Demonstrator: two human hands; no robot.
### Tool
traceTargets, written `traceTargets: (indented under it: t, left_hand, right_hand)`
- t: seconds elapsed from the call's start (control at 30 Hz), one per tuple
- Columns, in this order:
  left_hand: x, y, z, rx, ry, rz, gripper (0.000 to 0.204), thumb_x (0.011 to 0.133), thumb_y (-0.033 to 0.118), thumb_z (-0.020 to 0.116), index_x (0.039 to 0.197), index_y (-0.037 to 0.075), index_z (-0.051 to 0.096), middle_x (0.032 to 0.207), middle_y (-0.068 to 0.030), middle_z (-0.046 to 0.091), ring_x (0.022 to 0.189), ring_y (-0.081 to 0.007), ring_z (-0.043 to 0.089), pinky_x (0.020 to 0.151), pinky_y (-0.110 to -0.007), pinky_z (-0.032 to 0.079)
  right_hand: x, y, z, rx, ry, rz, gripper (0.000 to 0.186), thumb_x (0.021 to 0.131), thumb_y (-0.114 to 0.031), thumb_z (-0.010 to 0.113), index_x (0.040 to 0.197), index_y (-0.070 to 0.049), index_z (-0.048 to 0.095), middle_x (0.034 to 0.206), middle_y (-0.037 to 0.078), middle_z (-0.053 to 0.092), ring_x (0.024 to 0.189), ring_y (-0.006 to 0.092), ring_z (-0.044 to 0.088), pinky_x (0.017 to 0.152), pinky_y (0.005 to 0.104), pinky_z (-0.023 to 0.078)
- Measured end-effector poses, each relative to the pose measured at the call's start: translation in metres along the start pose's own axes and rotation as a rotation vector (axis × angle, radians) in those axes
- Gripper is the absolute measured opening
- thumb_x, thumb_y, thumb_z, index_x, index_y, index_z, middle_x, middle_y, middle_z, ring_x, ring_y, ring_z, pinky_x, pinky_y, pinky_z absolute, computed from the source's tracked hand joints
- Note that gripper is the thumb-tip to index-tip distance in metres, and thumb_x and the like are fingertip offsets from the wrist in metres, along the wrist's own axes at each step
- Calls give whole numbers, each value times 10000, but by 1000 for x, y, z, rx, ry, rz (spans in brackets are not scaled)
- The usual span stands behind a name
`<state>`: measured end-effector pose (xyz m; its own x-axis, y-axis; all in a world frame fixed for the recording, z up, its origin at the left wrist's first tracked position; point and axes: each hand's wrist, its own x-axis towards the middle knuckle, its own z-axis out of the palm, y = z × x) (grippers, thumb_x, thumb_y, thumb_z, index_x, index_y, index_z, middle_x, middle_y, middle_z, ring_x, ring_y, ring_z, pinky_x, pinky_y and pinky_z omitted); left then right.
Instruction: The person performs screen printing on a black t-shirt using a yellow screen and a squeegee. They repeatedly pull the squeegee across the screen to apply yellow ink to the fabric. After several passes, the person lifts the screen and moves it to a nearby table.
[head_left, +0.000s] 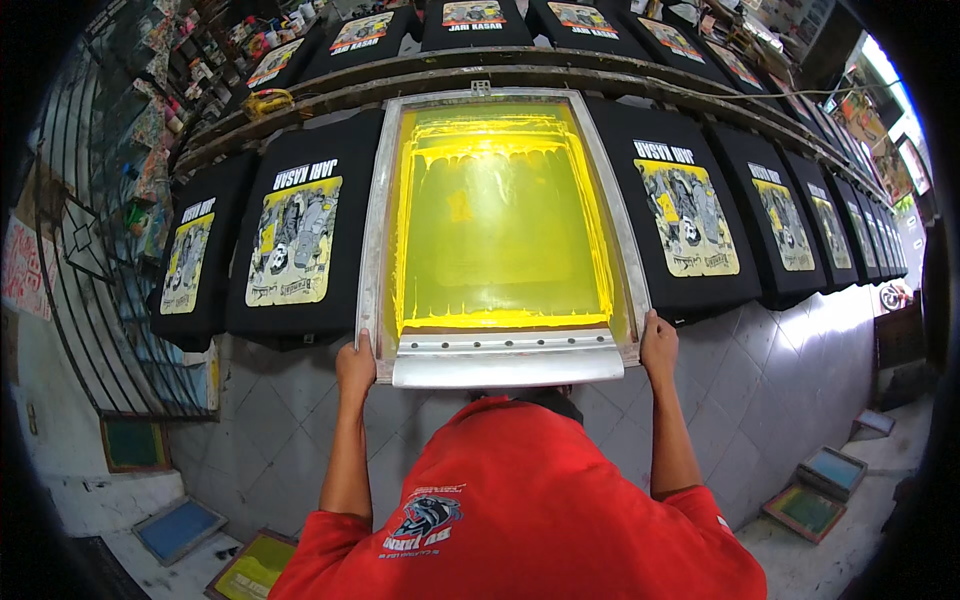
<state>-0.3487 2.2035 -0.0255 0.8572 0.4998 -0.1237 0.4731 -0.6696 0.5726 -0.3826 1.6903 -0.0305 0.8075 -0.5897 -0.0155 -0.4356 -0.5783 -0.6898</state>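
Observation:
My left hand [356, 364] is closed round the near left corner of a silk-screen frame [378, 220]. At the opposite near corner, my right hand [658, 346] grips the frame's side. Its yellow-green mesh [500, 230] carries bright yellow ink, thickest in streaks along the edges and in a band at the far end. A wide silver squeegee [508, 362] lies across the near end of the frame, between my hands, with neither hand on it. What lies under the frame is hidden.
Black printed T-shirts stand on boards to the left [293, 230] and right [690, 210]. Beyond a long rail [600, 72] runs another row of shirts [475, 25]. Metal bars [85, 240] flank the left. Other screens [178, 530] lean low on both sides above the tiled floor [260, 400].

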Motion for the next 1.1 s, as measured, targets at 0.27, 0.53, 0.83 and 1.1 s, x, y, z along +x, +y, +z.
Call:
traceTargets:
  t: [0.27, 0.53, 0.83, 1.1]
  left_hand:
    - [12, -32, 36, -2, 10, -46, 694, 936, 528, 495, 897, -144, 665, 895, -364, 638, 909, -505, 624, 817, -506, 481]
    - [19, -58, 35, -419, -108, 27, 531, 1009, 424, 455, 1114, -63, 636, 945, -161, 691, 852, -267, 658, 798, -383, 495]
    - [-10, -53, 34, -1038, -255, -307, 605, 967, 512, 511, 1287, 1, 558, 1203, -122, 625, 1058, -219, 624, 875, -329, 495]
    - [-14, -47, 40, -1066, -135, -263, 540, 981, 452, 530, 1162, -47, 629, 1109, -121, 661, 965, -193, 638, 860, -313, 487]
  right_hand:
    - [1, 15, 22, 62, 31, -6, 448, 985, -365, 466, 918, 32, 663, 896, 292, 632, 865, 473, 607, 748, 490, 455]
    - [3, 26, 24, 123, -52, -5, 440, 966, -367, 505, 1042, 39, 658, 977, 269, 659, 955, 444, 623, 852, 449, 479]
    - [-65, -25, -33, -91, -320, -871, 532, 733, -191, 769, 1217, -57, 591, 1280, 184, 569, 1192, 380, 523, 1017, 460, 411]
    - [-60, -38, -14, -221, -453, -978, 511, 652, -99, 761, 1145, -62, 630, 1181, 131, 615, 1120, 323, 561, 953, 434, 447]
